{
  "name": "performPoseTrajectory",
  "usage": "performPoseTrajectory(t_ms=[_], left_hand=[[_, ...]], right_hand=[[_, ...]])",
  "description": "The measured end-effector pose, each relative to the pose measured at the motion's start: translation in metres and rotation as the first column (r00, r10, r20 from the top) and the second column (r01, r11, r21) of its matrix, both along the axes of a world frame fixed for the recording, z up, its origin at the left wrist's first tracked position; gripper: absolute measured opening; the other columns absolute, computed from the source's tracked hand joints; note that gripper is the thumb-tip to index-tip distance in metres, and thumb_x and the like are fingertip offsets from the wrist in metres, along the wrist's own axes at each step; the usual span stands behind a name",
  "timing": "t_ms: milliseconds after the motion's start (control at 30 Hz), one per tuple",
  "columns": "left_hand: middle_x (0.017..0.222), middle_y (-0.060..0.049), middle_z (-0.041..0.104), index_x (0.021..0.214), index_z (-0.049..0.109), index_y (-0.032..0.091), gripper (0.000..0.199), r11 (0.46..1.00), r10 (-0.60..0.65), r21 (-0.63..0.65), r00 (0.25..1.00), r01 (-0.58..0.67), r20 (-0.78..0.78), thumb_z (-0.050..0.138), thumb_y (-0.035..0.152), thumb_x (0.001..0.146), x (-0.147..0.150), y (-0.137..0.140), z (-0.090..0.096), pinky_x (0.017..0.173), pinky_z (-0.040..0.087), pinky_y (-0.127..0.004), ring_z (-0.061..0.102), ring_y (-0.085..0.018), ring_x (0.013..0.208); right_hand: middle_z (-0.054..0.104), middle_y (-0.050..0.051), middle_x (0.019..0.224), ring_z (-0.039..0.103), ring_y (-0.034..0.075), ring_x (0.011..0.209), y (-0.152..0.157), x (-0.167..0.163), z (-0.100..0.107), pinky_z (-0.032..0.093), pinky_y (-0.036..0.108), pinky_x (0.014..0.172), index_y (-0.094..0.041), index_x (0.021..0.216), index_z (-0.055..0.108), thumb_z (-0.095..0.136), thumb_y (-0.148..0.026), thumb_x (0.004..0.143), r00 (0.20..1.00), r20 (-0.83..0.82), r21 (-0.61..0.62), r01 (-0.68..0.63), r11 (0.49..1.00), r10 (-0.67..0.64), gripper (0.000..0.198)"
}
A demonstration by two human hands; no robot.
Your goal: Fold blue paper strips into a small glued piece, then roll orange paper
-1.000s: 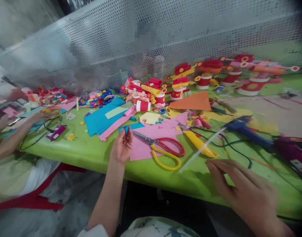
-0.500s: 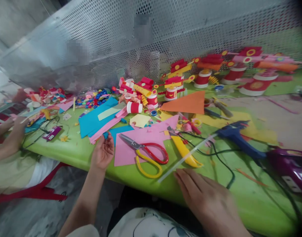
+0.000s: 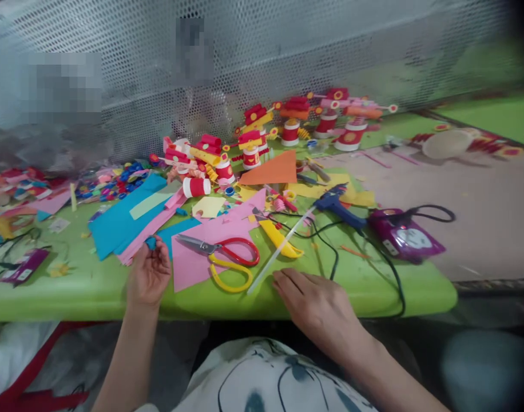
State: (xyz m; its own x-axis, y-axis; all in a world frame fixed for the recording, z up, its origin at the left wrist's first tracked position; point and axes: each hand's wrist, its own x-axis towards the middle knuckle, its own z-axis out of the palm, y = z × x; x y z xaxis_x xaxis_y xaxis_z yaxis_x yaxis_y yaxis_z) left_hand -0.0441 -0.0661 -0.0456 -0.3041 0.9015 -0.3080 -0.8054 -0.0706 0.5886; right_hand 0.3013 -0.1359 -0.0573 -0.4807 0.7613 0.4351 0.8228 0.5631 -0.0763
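My left hand is palm up over the table's front edge, its thumb and fingertips closed on a small blue piece, perhaps rolled paper or foam. Most of that piece is hidden by the fingers. My right hand lies palm down at the table edge, fingers extended, with nothing visible in it. Between the hands, scissors with one red and one yellow handle lie on a pink sheet. Just beyond my right fingertips is a blue glue gun, a long translucent glue stick projecting from it towards me.
A yellow cutter lies beside the glue stick. Blue sheets and an orange sheet are farther back. Red-and-white paper-cup figures line the mesh partition. A purple power box and black cables lie on the right.
The view has swung to the right, bringing the table's right end into sight. A neighbouring person's arms have left the view. Both hands keep about the same places on the table.
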Motion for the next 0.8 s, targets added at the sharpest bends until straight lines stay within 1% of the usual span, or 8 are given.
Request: performPoseTrajectory(t_ms=[133,267,333,433,500,600,700,800], left_hand=[[0.085,-0.007,0.078,0.108,0.069,0.012,0.035,1.000,-0.010,-0.005,1.000,0.010,0.014,0.035,0.021,0.107,0.002,-0.003,-0.002,0.070,0.062,-0.016,0.075,-0.010,0.076],[0.089,-0.008,0.078,0.110,0.070,0.012,0.035,0.999,-0.051,-0.018,0.998,0.051,0.025,0.036,0.016,0.105,0.002,-0.005,-0.007,0.071,0.062,-0.015,0.075,-0.010,0.079],[0.090,-0.009,0.077,0.107,0.072,0.010,0.037,0.995,-0.084,-0.042,0.995,0.087,0.054,0.035,0.014,0.104,0.004,-0.006,-0.009,0.071,0.062,-0.014,0.075,-0.010,0.076],[0.085,-0.007,0.077,0.101,0.074,0.013,0.032,0.994,-0.101,-0.022,0.992,0.103,0.069,0.042,0.012,0.101,0.009,-0.007,-0.008,0.071,0.062,-0.013,0.074,-0.008,0.073],[0.083,-0.007,0.077,0.096,0.075,0.014,0.034,0.991,-0.120,-0.054,0.990,0.124,0.071,0.041,0.010,0.101,0.013,-0.007,-0.007,0.067,0.061,-0.014,0.074,-0.009,0.071],[0.081,-0.007,0.077,0.095,0.075,0.013,0.032,0.974,-0.189,-0.116,0.980,0.196,0.065,0.044,0.008,0.099,0.017,-0.007,-0.004,0.066,0.061,-0.014,0.073,-0.009,0.068],[0.084,-0.007,0.077,0.094,0.075,0.013,0.033,0.960,-0.214,-0.169,0.974,0.225,0.078,0.043,0.005,0.097,0.018,-0.007,-0.003,0.064,0.062,-0.015,0.073,-0.009,0.067],[0.085,-0.007,0.078,0.096,0.076,0.013,0.031,0.955,-0.224,-0.183,0.972,0.234,0.072,0.047,0.004,0.095,0.015,-0.008,-0.005,0.064,0.063,-0.016,0.073,-0.010,0.067]], right_hand=[[0.077,0.006,0.093,0.070,0.017,0.073,-0.002,-0.004,0.007,0.042,0.030,0.059,-0.017,0.101,0.070,0.052,-0.021,0.102,0.995,-0.053,-0.029,0.088,0.996,-0.089,0.019],[0.077,0.005,0.108,0.073,0.016,0.080,0.008,0.007,0.025,0.047,0.027,0.063,-0.018,0.108,0.070,0.051,-0.024,0.102,0.975,-0.094,-0.036,0.196,0.980,-0.199,0.020],[0.076,0.007,0.114,0.073,0.018,0.082,0.021,0.020,0.036,0.046,0.027,0.062,-0.019,0.108,0.071,0.051,-0.027,0.102,0.932,-0.036,-0.005,0.359,0.933,-0.359,0.022],[0.073,0.012,0.122,0.072,0.023,0.088,0.050,0.042,0.050,0.042,0.029,0.059,-0.017,0.114,0.071,0.050,-0.033,0.102,0.775,0.143,0.017,0.620,0.784,-0.616,0.028],[0.071,0.019,0.122,0.071,0.028,0.093,0.072,0.054,0.055,0.043,0.032,0.062,-0.013,0.122,0.068,0.053,-0.030,0.100,0.736,0.194,-0.002,0.662,0.750,-0.649,0.032],[0.071,0.023,0.115,0.069,0.033,0.094,0.098,0.063,0.056,0.044,0.036,0.065,-0.012,0.121,0.068,0.057,-0.029,0.097,0.676,0.294,-0.059,0.718,0.693,-0.675,0.032],[0.072,0.025,0.107,0.068,0.035,0.097,0.109,0.063,0.053,0.045,0.039,0.070,-0.009,0.112,0.070,0.056,-0.027,0.096,0.644,0.371,-0.110,0.746,0.657,-0.669,0.028],[0.072,0.028,0.104,0.069,0.036,0.099,0.113,0.062,0.050,0.047,0.040,0.074,-0.005,0.105,0.071,0.054,-0.023,0.095,0.587,0.424,-0.139,0.795,0.590,-0.690,0.027]])
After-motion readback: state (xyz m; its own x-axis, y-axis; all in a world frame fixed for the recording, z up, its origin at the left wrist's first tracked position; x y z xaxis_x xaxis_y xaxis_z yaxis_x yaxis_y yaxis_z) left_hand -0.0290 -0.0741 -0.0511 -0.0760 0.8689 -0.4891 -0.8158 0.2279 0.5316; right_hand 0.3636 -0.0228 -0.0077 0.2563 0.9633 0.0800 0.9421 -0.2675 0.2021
